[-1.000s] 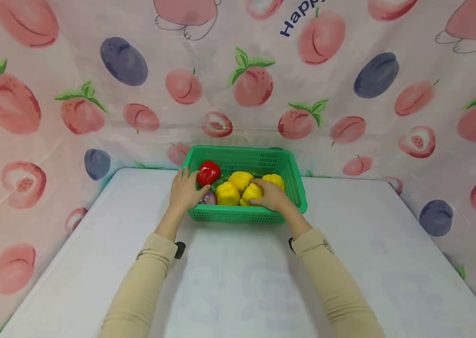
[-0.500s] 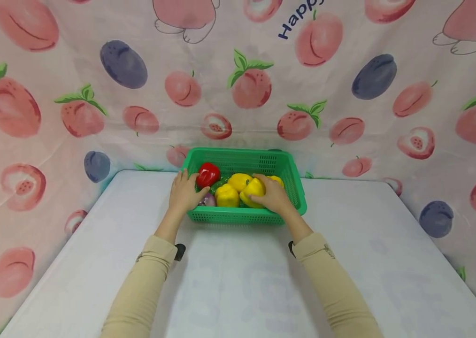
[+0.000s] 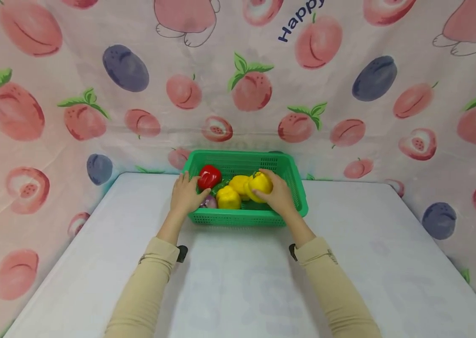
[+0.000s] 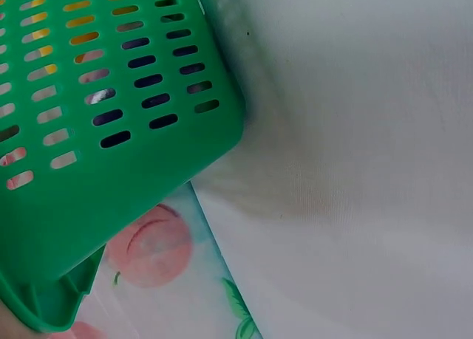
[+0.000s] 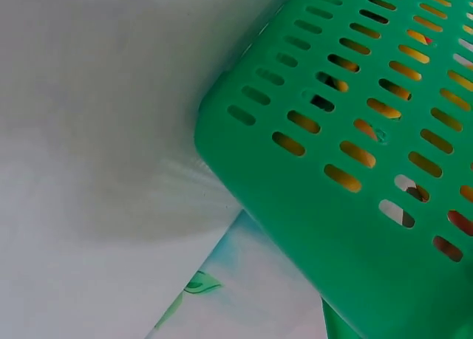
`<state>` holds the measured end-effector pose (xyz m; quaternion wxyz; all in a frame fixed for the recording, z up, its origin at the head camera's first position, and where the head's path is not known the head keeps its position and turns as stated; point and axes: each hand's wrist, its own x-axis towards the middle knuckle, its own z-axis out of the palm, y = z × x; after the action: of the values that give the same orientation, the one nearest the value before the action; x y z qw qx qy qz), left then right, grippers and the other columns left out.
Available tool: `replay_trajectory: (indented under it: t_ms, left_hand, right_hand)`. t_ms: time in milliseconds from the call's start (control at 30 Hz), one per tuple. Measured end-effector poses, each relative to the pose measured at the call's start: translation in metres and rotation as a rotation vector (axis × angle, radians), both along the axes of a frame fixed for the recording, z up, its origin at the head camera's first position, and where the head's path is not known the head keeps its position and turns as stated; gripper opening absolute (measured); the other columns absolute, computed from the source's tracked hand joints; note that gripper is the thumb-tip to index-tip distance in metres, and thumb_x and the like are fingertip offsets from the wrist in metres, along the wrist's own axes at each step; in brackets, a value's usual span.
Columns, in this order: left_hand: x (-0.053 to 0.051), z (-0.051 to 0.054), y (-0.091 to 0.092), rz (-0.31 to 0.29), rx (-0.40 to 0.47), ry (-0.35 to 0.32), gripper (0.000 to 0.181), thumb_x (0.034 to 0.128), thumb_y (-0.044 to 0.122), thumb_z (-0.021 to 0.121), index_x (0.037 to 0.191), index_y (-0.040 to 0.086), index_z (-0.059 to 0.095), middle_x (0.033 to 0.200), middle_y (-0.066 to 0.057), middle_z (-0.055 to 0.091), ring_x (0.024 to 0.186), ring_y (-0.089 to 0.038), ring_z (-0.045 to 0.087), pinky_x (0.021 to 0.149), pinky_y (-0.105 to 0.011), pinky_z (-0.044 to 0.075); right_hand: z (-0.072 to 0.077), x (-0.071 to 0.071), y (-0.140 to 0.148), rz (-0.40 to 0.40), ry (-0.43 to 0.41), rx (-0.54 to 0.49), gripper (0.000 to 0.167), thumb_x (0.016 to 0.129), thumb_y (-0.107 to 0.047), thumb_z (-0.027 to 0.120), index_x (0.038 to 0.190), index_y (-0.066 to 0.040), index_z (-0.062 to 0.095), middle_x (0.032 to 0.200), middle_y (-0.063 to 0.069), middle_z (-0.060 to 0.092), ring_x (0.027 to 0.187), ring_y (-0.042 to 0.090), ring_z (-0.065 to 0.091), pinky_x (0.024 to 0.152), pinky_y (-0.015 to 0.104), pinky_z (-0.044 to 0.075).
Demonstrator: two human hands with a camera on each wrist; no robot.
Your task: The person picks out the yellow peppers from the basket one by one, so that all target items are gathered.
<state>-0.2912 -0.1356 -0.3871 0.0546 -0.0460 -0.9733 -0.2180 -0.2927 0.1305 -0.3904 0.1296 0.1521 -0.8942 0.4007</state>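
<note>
The right hand [image 3: 279, 193] is curling its fingers and thumb around a glossy yellow bell pepper [image 3: 260, 184], holding it inside the right half of a rectangular green plastic basket [image 3: 238, 217] with slotted walls. The left hand [image 3: 185, 193] is resting over the basket's left rim, fingers spread fairly straight and thumb reaching inward; whether it is touching the red pepper cannot be told. Inside, a shiny red bell pepper [image 3: 210, 177] is lying far left, a rounded purple vegetable [image 3: 209, 202] is sitting near left, and a dark green vegetable [image 3: 219, 188] is showing between them. A second yellow bell pepper [image 3: 228, 198] is standing near the middle, with another yellow vegetable [image 3: 238, 184] lying just behind it. The basket is standing on a white-covered table [image 3: 238, 281], near its far edge.
</note>
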Motion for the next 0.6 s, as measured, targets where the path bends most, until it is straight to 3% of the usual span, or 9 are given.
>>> replay_trajectory:
  t_ms: [167,400,600]
  left_hand:
    - [0.0008,-0.0004,0.0016,0.001,0.002,-0.019,0.061,0.0933,0.042,0.051,0.140,0.004,0.042,0.153,-0.029,0.018,0.143,-0.045,0.012,0.119,-0.052,0.009]
    - [0.0018,-0.0011,0.0015,0.004,-0.011,-0.010,0.061,0.0933,0.041,0.051,0.140,0.003,0.042,0.153,-0.029,0.018,0.143,-0.045,0.012,0.119,-0.052,0.011]
    - [-0.0016,0.0000,-0.0004,-0.001,-0.027,-0.009,0.062,0.0933,0.043,0.051,0.139,0.003,0.042,0.152,-0.030,0.018,0.142,-0.045,0.013,0.118,-0.053,0.013]
  right_hand:
    - [0.0001,0.0027,0.0002,-0.044,0.056,-0.011,0.060,0.083,-0.026,0.072,0.135,-0.009,0.048,0.136,0.017,0.052,0.117,0.038,0.051,0.094,0.052,0.048]
    - [0.0015,0.0064,-0.0016,-0.134,0.239,-0.090,0.060,0.081,-0.020,0.074,0.134,-0.005,0.050,0.134,0.018,0.054,0.117,0.038,0.051,0.097,0.051,0.045]
    - [0.0057,0.0055,0.0016,-0.172,0.229,-0.218,0.061,0.081,-0.020,0.074,0.134,-0.005,0.049,0.134,0.015,0.054,0.120,0.032,0.051,0.101,0.046,0.045]
